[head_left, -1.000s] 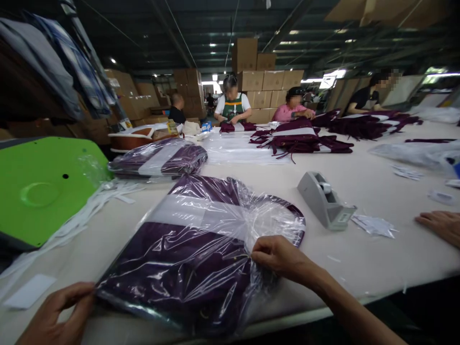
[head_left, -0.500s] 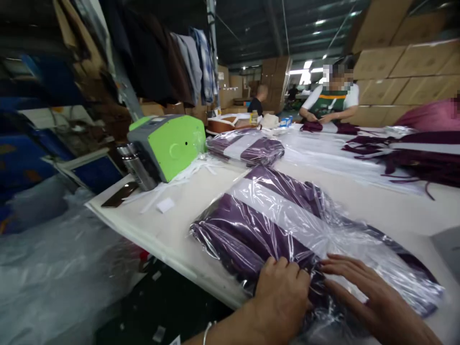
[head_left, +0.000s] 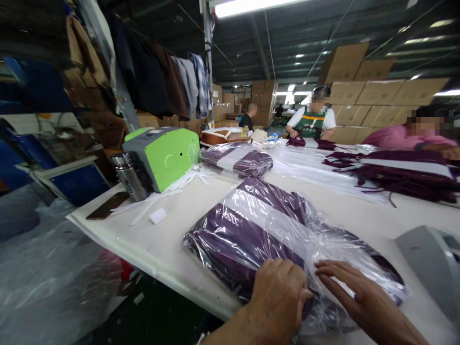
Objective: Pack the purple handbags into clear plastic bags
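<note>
A clear plastic bag (head_left: pixel 298 225) lies on the table in front of me. Inside it are folded purple garments (head_left: pixel 233 235) with a white band across them. My left hand (head_left: pixel 278 292) is curled into a grip on the bag's near edge, with the plastic bunched beneath the fingers. Beside it, my right hand (head_left: pixel 354 287) lies with fingers stretched out over the crinkled plastic, its fingertips apparently touching it. The bag's near corner is partly hidden behind both hands.
A green and grey machine (head_left: pixel 168 158), a steel flask (head_left: pixel 130 177) and a phone (head_left: pixel 107 206) stand or lie at the table's left. Behind are another bagged bundle (head_left: pixel 239 158) and a purple stack (head_left: pixel 402 175). A grey device (head_left: pixel 431 268) is at right. Two co-workers sit across.
The camera view has shifted, bringing more of the grey device and the pink-sleeved person into sight. My hands keep nearly the same hold and place on the bag.
</note>
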Motion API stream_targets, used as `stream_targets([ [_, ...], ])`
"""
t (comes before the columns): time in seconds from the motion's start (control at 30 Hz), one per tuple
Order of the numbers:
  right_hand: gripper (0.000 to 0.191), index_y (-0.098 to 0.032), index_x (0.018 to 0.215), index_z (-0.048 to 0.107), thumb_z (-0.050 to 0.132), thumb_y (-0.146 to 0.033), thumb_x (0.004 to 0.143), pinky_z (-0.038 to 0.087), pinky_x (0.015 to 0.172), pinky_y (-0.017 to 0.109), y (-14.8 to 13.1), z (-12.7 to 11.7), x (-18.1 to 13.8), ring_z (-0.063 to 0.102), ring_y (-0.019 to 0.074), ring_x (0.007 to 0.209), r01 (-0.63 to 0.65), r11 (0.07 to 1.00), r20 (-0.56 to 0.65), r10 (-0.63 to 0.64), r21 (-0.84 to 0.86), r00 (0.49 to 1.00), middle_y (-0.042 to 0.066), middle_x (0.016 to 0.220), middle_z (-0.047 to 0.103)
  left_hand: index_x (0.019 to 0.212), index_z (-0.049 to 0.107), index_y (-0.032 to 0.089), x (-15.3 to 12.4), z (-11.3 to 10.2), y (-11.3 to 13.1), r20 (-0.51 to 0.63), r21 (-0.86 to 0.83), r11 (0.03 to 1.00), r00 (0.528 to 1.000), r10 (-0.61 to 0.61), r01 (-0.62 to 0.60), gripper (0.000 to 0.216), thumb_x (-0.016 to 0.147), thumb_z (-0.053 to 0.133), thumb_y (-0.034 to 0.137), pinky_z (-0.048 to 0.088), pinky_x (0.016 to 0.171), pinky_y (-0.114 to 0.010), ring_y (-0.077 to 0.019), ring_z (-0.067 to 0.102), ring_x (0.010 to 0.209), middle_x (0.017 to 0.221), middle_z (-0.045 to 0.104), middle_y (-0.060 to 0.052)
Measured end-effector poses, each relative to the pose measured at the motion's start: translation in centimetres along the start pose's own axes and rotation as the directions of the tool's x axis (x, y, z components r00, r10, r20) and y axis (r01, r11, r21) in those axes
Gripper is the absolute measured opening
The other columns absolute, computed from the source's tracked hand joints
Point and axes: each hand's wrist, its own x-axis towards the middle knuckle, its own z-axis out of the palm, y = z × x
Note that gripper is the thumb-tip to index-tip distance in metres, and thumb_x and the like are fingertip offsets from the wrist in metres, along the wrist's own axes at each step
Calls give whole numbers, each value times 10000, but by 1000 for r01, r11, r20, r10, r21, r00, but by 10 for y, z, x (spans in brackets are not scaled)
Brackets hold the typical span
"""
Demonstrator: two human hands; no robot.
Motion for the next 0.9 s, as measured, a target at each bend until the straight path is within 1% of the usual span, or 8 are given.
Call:
stream_targets([
  [0.1, 257, -251, 963, 743, 525, -386, 973, 541, 919, 461, -8, -5, 1, 695, 266, 996, -112, 994, 137, 112, -9, 984, 80, 1054, 757, 898, 560, 221, 0, -1, 2, -16, 26, 1000, 1000, 4, -4, 104, 914, 648, 274, 391, 760, -355, -208, 578, 870, 932, 660, 1],
  [0.2, 225, -239, 1101, 713, 569, -328, 952, 495, 990, 472, -21, -7, 4, 647, 268, 1110, -184, 983, 202, 178, 14, 963, 96, 1178, 716, 870, 568, 220, 0, 1, 1, -33, 45, 999, 999, 10, -9, 74, 920, 602, 178, 371, 753, -364, -222, 571, 856, 905, 654, -8],
  [0.33, 388, -215, 1268, 643, 653, -300, 890, 405, 1104, 507, -22, -7, 14, 505, 302, 1323, -228, 974, 106, 227, 0, 968, 135, 1420, 571, 831, 569, 219, 1, 2, -3, -38, 53, 998, 999, 37, -35, 135, 926, 551, 125, 361, 734, -357, -216, 566, 806, 851, 639, -11],
  [0.4, 422, -185, 1305, 620, 638, -270, 892, 380, 1125, 523, -12, -8, 17, 486, 311, 1343, -300, 953, 50, 301, -34, 952, 160, 1440, 547, 824, 575, 221, 1, 0, -4, -11, 63, 997, 999, 36, -35, 134, 919, 560, 127, 365, 735, -354, -215, 572, 800, 835, 636, -8],
  [0.5, 410, -149, 1290, 633, 616, -194, 883, 395, 1121, 494, 6, -11, 19, 532, 298, 1294, -356, 934, 63, 358, -45, 932, 168, 1362, 608, 858, 603, 228, 4, 0, -4, 52, 89, 996, 999, 8, -13, 109, 894, 586, 127, 381, 760, -360, -225, 588, 836, 885, 653, -10],
  [0.63, 435, -183, 1292, 643, 593, -124, 864, 405, 1117, 454, 20, -11, 16, 538, 270, 1285, -301, 953, 88, 302, -31, 949, 140, 1363, 608, 1028, 640, 264, 16, 6, 3, 105, 88, 995, 993, 45, -54, 152, 923, 570, 180, 414, 837, -387, -242, 598, 970, 1038, 672, -19],
  [0.8, 626, -262, 1359, 606, 519, 1, 798, 394, 1107, 498, 23, -1, 16, 490, 289, 1335, -188, 976, 65, 196, -110, 978, 121, 1480, 514, 984, 687, 221, 36, 21, 6, 239, 181, 979, 970, 54, -99, 171, 898, 566, 137, 436, 919, -443, -275, 599, 1054, 1076, 701, -60],
  [0.9, 550, -300, 1284, 656, 527, -27, 824, 382, 1108, 478, 24, 6, 17, 485, 274, 1342, -31, 995, 83, 40, -99, 996, 79, 1464, 542, 1062, 683, 236, 40, 31, 2, 279, 62, 991, 956, 95, -117, 259, 840, 626, 115, 400, 1038, -478, -271, 589, 1137, 1110, 715, -45],
])
